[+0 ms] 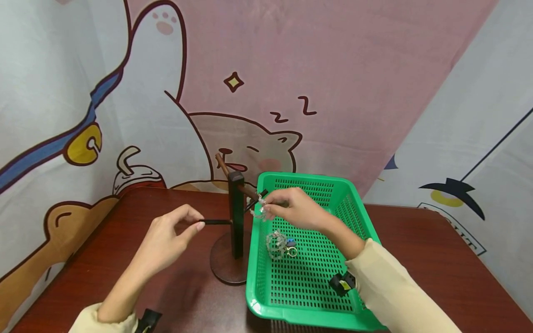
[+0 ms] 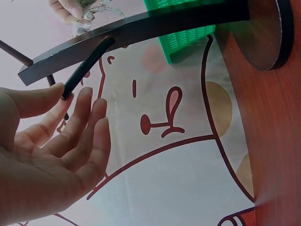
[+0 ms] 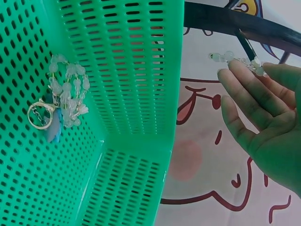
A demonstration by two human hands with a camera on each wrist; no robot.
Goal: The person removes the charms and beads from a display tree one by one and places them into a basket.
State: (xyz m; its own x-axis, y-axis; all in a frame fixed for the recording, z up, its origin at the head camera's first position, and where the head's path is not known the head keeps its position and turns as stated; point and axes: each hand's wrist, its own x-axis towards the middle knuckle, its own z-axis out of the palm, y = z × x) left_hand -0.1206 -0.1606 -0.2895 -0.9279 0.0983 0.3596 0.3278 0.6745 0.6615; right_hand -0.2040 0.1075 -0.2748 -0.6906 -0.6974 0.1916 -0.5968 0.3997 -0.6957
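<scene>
A dark wooden stand with side pegs rises from a round base on the table. My left hand pinches the end of its lower left peg between thumb and forefinger; the left wrist view shows the other fingers spread loosely. On the opposite side my right hand pinches a bracelet of clear beads at a right-hand peg. In the head view the beads overlap that peg's end. Part of the bracelet is hidden behind the fingers.
A green plastic basket stands right beside the stand, under my right forearm. Inside lie more clear bead strands and a keyring with a blue-grey charm. Behind the reddish-brown table hangs a cartoon-printed cloth.
</scene>
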